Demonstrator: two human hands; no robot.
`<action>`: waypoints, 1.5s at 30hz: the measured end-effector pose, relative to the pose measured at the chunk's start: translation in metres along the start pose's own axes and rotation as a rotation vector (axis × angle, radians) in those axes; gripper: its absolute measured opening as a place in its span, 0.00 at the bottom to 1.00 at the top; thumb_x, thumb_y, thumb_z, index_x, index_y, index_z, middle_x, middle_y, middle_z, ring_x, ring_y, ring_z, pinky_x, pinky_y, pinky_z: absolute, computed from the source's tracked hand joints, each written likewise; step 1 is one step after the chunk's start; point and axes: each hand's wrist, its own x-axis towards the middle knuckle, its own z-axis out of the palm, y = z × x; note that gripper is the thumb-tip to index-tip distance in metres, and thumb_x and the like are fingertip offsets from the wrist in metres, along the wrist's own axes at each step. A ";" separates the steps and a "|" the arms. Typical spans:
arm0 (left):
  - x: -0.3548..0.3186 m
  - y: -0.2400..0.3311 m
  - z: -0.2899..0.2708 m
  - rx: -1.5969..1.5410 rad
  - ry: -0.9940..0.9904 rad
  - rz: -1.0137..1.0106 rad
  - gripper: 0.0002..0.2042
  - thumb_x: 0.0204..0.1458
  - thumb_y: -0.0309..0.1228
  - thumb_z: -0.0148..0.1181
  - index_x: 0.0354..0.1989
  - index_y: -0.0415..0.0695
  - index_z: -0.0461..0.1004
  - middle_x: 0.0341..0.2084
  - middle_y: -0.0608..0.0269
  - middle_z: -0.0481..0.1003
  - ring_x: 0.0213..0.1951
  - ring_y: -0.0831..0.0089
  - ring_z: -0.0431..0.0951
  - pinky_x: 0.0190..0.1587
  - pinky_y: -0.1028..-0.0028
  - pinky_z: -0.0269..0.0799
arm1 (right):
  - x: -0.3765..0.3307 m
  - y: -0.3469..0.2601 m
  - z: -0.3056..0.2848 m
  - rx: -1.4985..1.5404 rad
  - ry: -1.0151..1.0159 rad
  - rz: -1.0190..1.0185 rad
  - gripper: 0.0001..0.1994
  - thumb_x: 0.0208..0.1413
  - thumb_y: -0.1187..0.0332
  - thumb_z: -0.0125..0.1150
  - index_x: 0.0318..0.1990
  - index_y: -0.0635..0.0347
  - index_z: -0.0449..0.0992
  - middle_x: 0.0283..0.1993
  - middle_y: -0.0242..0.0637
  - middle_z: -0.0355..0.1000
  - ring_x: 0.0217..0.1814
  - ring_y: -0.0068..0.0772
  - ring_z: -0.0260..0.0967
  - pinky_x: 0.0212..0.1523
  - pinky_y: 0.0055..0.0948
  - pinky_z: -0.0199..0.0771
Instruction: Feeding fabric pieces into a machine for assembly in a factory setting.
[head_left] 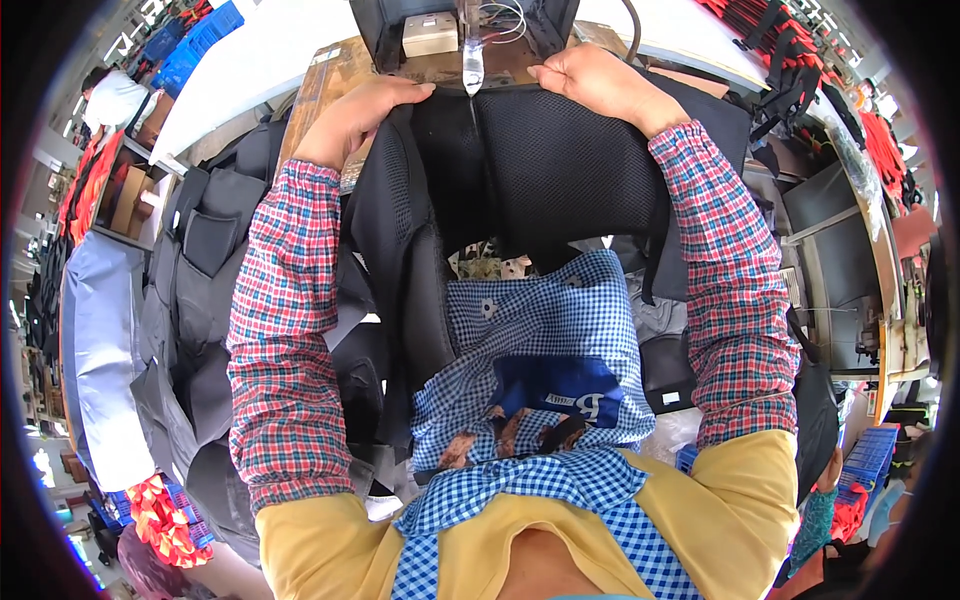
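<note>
A black padded mesh piece [575,165] hangs over the near edge of a worn wooden work surface [325,85], draping down toward my lap. My left hand [365,115] is closed on its upper left edge, thumb stretched along the top and fingers hidden behind the cloth. At the upper right, my right hand [605,85] pinches the same piece's edge. Between my hands, a slim upright machine part with a clear pointed tip [473,75] comes down onto the top edge, in line with a dark seam running down the piece.
Behind the tip stand a dark machine housing [385,30] and a small beige box [430,35]. Dark fabric pieces [215,230] are heaped at my left. A metal-sided table [840,240] stands at right. Blue crates [200,45] and another person [120,100] are at far left.
</note>
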 end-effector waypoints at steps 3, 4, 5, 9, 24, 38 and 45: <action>0.000 0.003 0.004 0.020 0.047 0.001 0.19 0.54 0.41 0.62 0.43 0.36 0.77 0.35 0.66 0.78 0.34 0.80 0.76 0.32 0.81 0.70 | 0.001 0.003 0.001 -0.021 0.000 0.022 0.26 0.66 0.53 0.47 0.21 0.65 0.69 0.19 0.45 0.65 0.21 0.41 0.63 0.33 0.38 0.68; 0.002 0.004 0.005 0.020 0.044 0.002 0.19 0.54 0.41 0.62 0.43 0.36 0.77 0.35 0.66 0.78 0.34 0.80 0.76 0.32 0.81 0.70 | 0.002 0.006 0.002 -0.029 0.007 0.026 0.26 0.66 0.53 0.46 0.22 0.65 0.70 0.19 0.45 0.65 0.21 0.42 0.63 0.32 0.38 0.68; 0.004 0.006 0.005 0.080 0.043 -0.020 0.20 0.55 0.42 0.61 0.47 0.36 0.75 0.40 0.62 0.77 0.40 0.76 0.76 0.42 0.80 0.70 | 0.002 0.009 0.003 -0.038 0.013 0.031 0.26 0.66 0.53 0.46 0.22 0.65 0.70 0.19 0.46 0.65 0.22 0.43 0.63 0.32 0.38 0.68; 0.012 0.001 -0.005 0.068 -0.043 -0.056 0.23 0.56 0.44 0.60 0.51 0.36 0.74 0.46 0.59 0.77 0.47 0.72 0.76 0.52 0.80 0.68 | 0.005 0.008 0.005 -0.072 0.050 -0.026 0.26 0.67 0.52 0.45 0.23 0.65 0.71 0.20 0.47 0.66 0.22 0.44 0.64 0.33 0.38 0.68; 0.036 -0.026 -0.023 0.125 0.047 -0.025 0.28 0.50 0.51 0.63 0.53 0.43 0.75 0.22 0.77 0.67 0.16 0.87 0.54 0.18 0.81 0.44 | 0.005 -0.002 0.001 -0.128 0.042 0.043 0.24 0.65 0.53 0.44 0.31 0.63 0.79 0.29 0.49 0.74 0.36 0.51 0.73 0.43 0.43 0.73; 0.004 -0.006 -0.022 0.113 0.072 -0.007 0.26 0.54 0.48 0.61 0.56 0.44 0.73 0.43 0.70 0.76 0.24 0.90 0.65 0.21 0.85 0.52 | -0.013 0.003 -0.002 -0.134 0.176 -0.033 0.24 0.66 0.52 0.46 0.25 0.63 0.73 0.24 0.46 0.72 0.29 0.48 0.72 0.37 0.39 0.73; -0.007 -0.013 -0.025 0.064 0.090 0.018 0.27 0.54 0.49 0.60 0.58 0.46 0.72 0.37 0.71 0.77 0.15 0.88 0.58 0.14 0.83 0.43 | -0.023 -0.006 -0.008 -0.156 0.155 0.035 0.23 0.65 0.51 0.46 0.32 0.60 0.79 0.28 0.46 0.75 0.33 0.48 0.74 0.40 0.41 0.74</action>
